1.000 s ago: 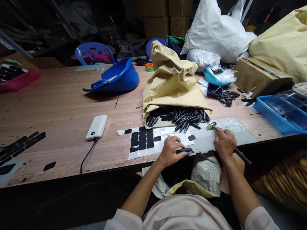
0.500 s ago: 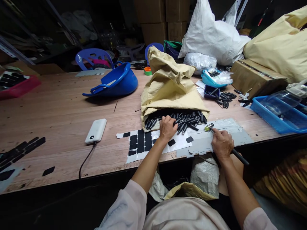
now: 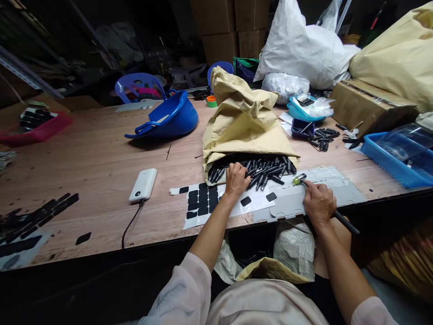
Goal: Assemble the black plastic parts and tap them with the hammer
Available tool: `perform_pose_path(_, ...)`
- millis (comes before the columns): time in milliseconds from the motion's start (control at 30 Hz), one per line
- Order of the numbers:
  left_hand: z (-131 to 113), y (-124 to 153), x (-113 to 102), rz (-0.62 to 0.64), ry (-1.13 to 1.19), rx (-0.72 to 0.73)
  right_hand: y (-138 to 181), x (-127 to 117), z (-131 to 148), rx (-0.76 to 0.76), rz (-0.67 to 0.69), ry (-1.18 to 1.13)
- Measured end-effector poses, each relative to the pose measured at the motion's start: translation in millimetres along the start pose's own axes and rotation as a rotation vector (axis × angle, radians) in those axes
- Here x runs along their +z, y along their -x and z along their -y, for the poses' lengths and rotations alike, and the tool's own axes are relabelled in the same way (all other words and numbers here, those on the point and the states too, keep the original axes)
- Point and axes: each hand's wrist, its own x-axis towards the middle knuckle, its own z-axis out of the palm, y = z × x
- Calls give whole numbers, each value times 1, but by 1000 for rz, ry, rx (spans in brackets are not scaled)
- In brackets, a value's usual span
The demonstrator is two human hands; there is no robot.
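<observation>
My left hand [image 3: 237, 181] rests at the mouth of a tan sack [image 3: 248, 133], fingers curled at a heap of slim black tube-like pieces [image 3: 267, 170]. Its fingertips are partly hidden, so what they grip cannot be made out. My right hand [image 3: 318, 201] is closed around the black handle of a small hammer [image 3: 345, 221]. The hammer's head, shiny with a yellow-green end, lies over a grey board [image 3: 318, 189] on the table edge. Between the hands is a white sheet [image 3: 233, 221] with rows of black rounded stickers [image 3: 203, 202].
A white power bank [image 3: 144, 184] with a cable lies left, behind it a blue basin [image 3: 172, 117]. At right are a blue tray [image 3: 392, 169], a cardboard box [image 3: 372, 106] and more black pieces [image 3: 324, 135]. An open bag [image 3: 270, 269] sits at my lap.
The view has turned slightly left, so the scene sits farther right. My left hand stays at the heap, and my right keeps its hold on the hammer.
</observation>
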Motion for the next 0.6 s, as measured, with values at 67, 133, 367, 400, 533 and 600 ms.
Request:
perform_pose_path(67,1,10,-8,-20,31,-9,0,0,-1,-3,7,5)
perform_pose_path(133,0,25,-14,-8,88,10,0,0,0,-1,9,13)
perform_pose_path(367,-2,76,-2,187,323,80,0,-4,4,17,14,14)
perform_pose_path(400,-2,79,2,193,335,62,0,-4,4,21,17,13)
perform_pose_path(533,-4,80,10,171,341,9,-4,-7,1,34,46,-15)
perform_pose_path(600,-5,78,10,183,332,-5,-6,-10,1,32,55,-61)
